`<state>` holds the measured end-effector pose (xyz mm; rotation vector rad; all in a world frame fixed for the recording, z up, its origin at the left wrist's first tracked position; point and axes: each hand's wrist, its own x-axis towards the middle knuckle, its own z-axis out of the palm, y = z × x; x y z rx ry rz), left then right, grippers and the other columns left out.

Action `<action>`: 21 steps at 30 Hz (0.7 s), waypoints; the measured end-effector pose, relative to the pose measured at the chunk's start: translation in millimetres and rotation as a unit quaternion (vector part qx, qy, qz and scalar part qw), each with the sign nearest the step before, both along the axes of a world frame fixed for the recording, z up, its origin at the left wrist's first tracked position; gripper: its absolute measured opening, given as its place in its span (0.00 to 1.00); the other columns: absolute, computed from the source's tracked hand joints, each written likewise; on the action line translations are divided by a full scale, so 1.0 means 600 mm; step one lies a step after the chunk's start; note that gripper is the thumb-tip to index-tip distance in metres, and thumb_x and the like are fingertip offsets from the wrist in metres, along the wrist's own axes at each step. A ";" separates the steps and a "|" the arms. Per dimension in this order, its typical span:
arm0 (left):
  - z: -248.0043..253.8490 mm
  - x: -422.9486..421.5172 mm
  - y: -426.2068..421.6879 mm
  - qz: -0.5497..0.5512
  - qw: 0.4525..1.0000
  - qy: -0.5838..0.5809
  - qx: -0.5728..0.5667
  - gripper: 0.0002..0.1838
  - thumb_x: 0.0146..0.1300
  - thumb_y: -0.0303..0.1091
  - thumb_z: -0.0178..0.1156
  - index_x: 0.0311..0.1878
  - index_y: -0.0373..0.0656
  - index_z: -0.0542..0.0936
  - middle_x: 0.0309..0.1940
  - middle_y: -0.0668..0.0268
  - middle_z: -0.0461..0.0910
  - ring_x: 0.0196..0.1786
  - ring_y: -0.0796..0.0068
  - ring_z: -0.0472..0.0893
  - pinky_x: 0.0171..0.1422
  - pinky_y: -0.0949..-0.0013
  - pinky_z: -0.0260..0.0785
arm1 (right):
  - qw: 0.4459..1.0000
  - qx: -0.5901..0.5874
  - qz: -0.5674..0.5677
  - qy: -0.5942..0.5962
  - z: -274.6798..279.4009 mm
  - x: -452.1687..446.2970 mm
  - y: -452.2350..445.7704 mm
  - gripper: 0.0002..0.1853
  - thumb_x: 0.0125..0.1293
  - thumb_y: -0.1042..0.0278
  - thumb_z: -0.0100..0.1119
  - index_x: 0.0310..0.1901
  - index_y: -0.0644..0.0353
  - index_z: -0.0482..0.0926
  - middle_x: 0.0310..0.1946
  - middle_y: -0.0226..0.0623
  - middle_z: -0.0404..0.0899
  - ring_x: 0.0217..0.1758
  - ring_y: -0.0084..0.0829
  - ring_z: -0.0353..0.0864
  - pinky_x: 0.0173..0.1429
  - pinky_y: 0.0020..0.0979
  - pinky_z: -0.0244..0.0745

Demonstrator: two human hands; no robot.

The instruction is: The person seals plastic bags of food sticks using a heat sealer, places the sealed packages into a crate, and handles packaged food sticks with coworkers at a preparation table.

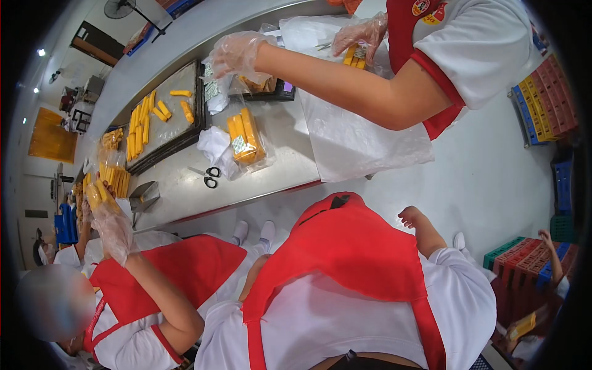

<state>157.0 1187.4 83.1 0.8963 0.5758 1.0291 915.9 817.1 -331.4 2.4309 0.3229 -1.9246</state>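
My right hand (414, 217) hangs bare beside my red apron (357, 246), holding nothing, its fingers loosely apart. My left forearm (251, 276) shows in part at the apron's other side; the hand itself is hidden. In front of me, on the steel table (185, 200), stands a clear bag of yellow sticks (245, 135) with a printed label. Black-handled scissors (211, 177) and a crumpled white cloth (217, 147) lie near it.
A dark-edged tray (198, 114) carries loose yellow sticks (140, 126). A metal scoop (143, 196) lies by the table edge. Gloved co-workers stand left and across, one hand holding bagged sticks (98, 194). White plastic sheeting (364, 142) covers the table's right end. Stacked crates (546, 102) stand right.
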 end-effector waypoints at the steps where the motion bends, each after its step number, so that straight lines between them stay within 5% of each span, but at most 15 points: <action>1: 0.049 -0.013 0.018 0.019 0.999 -0.032 0.021 0.23 0.65 0.36 0.41 0.62 0.38 0.59 0.56 0.62 0.66 0.63 0.68 0.61 0.63 0.64 0.58 | 1.000 0.000 0.001 -0.001 0.004 -0.002 0.002 0.15 0.57 0.58 0.53 0.38 0.62 0.72 0.28 0.34 0.76 0.19 0.27 0.72 0.24 0.34 0.68; 3: -0.021 0.030 -0.019 0.025 0.999 0.037 0.001 0.22 0.65 0.36 0.41 0.61 0.38 0.60 0.56 0.62 0.66 0.62 0.68 0.61 0.62 0.64 0.59 | 1.000 0.017 0.010 -0.016 0.014 -0.006 0.011 0.14 0.58 0.61 0.53 0.42 0.61 0.72 0.29 0.35 0.73 0.19 0.26 0.69 0.21 0.31 0.65; 4: -0.117 0.080 -0.064 0.012 0.993 0.113 -0.039 0.22 0.65 0.36 0.41 0.61 0.38 0.60 0.55 0.62 0.66 0.62 0.68 0.61 0.62 0.64 0.59 | 1.000 0.017 0.010 -0.016 0.014 -0.006 0.014 0.14 0.58 0.61 0.53 0.42 0.61 0.72 0.29 0.35 0.73 0.19 0.26 0.69 0.21 0.31 0.65; 6: -0.457 0.273 -0.264 -0.111 0.906 0.366 -0.184 0.22 0.65 0.36 0.42 0.60 0.38 0.60 0.55 0.62 0.67 0.61 0.68 0.61 0.61 0.64 0.59 | 0.999 0.038 0.011 -0.008 0.016 -0.010 0.023 0.14 0.58 0.62 0.53 0.42 0.61 0.73 0.29 0.35 0.73 0.19 0.26 0.70 0.21 0.30 0.66; 8: -0.588 0.330 -0.356 -0.188 0.848 0.437 -0.233 0.22 0.65 0.36 0.42 0.60 0.38 0.61 0.54 0.62 0.67 0.60 0.69 0.62 0.61 0.64 0.59 | 0.999 0.048 0.016 -0.008 0.026 -0.013 0.032 0.14 0.58 0.62 0.53 0.42 0.62 0.73 0.29 0.35 0.73 0.19 0.26 0.71 0.21 0.30 0.66; 14: -0.694 0.307 -0.437 -0.240 0.790 0.518 -0.223 0.21 0.64 0.36 0.43 0.58 0.38 0.62 0.52 0.62 0.68 0.58 0.69 0.63 0.59 0.65 0.60 | 0.998 0.054 0.023 -0.012 0.037 -0.021 0.036 0.14 0.58 0.61 0.53 0.42 0.61 0.73 0.30 0.36 0.74 0.21 0.27 0.72 0.22 0.31 0.68; 21: -0.709 0.289 -0.445 -0.254 0.771 0.546 -0.207 0.19 0.63 0.36 0.44 0.56 0.38 0.63 0.50 0.62 0.69 0.56 0.70 0.64 0.57 0.65 0.61 | 1.000 0.012 0.012 0.007 0.017 -0.013 0.021 0.16 0.57 0.60 0.54 0.45 0.60 0.73 0.33 0.36 0.76 0.22 0.27 0.72 0.24 0.32 0.69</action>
